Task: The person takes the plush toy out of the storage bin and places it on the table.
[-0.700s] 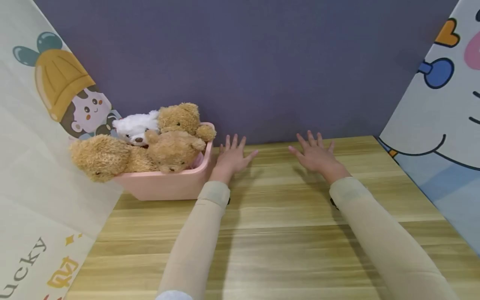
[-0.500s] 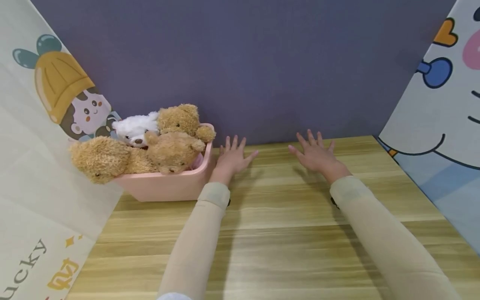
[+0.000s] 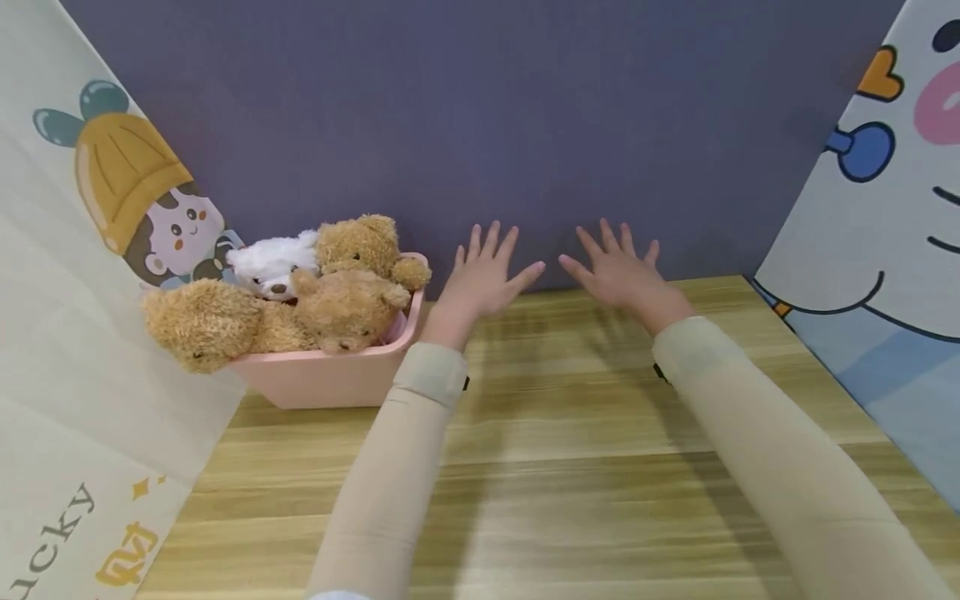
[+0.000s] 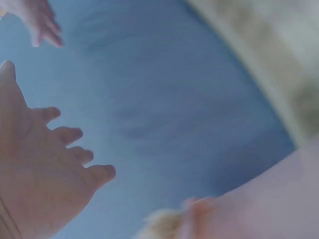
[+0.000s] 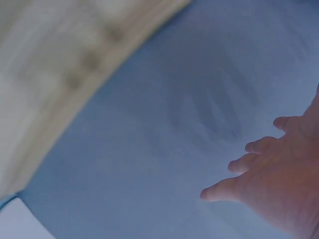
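My left hand (image 3: 480,287) is held up over the back of the table with its fingers spread, just right of a pink bin (image 3: 330,383). Across a small gap my right hand (image 3: 621,279) has its fingers fanned out too. Neither hand holds anything. Inside the bin are a white plush bear (image 3: 273,265) and several tan teddy bears; one teddy bear (image 3: 206,321) leans out over the left end. Both wrist views show bare palms, the left palm (image 4: 40,154) and the right palm (image 5: 284,184), against the blue-grey panel.
A wood-grain table (image 3: 555,500) spreads beneath the arms. Behind it rises a dark blue-grey panel (image 3: 487,117). A white printed panel (image 3: 67,317) stands at the left, and another cartoon-printed panel (image 3: 840,242) bounds the right side.
Both hands have risen and come closer together, with their shadows shifting on the table. The bin and plush bears have stayed in place; the head view has tilted slightly.
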### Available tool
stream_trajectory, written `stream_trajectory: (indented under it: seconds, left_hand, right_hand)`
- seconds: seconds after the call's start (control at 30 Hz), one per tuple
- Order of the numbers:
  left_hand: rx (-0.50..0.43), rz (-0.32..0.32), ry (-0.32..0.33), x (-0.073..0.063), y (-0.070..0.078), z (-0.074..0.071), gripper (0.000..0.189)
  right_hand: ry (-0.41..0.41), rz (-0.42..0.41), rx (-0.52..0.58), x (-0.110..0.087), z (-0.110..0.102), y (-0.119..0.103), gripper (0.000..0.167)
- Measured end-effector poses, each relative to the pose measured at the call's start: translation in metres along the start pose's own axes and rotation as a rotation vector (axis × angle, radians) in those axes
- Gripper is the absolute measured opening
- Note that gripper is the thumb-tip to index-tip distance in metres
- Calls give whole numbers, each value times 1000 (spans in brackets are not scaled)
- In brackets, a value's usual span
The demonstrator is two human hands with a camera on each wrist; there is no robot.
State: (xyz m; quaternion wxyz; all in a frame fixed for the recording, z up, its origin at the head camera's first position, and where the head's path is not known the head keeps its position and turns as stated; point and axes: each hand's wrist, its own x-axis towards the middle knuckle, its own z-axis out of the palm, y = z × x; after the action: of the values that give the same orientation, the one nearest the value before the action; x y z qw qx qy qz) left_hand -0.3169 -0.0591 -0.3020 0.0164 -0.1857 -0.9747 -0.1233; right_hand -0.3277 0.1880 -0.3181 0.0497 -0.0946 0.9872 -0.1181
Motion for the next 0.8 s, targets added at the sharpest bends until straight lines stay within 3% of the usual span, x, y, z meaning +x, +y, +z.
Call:
stream_trajectory:
  seconds: [0.17, 0.43, 0.63, 0.8]
  left_hand:
    - [4, 13, 2, -11, 15, -38, 91]
    - [70, 26, -100, -35, 22, -79, 90]
    - [86, 40, -83, -65, 6, -110, 86]
    - [76, 57, 3, -96, -19, -140, 82]
  right_hand:
    - [-13, -15, -12, 0, -22, -25, 95]
    - [-64, -118, -7, 1, -42, -70, 80]
    - [-74, -242, -39, -5, -45, -113, 83]
    - [-52, -308, -59, -14, -38, -142, 88]
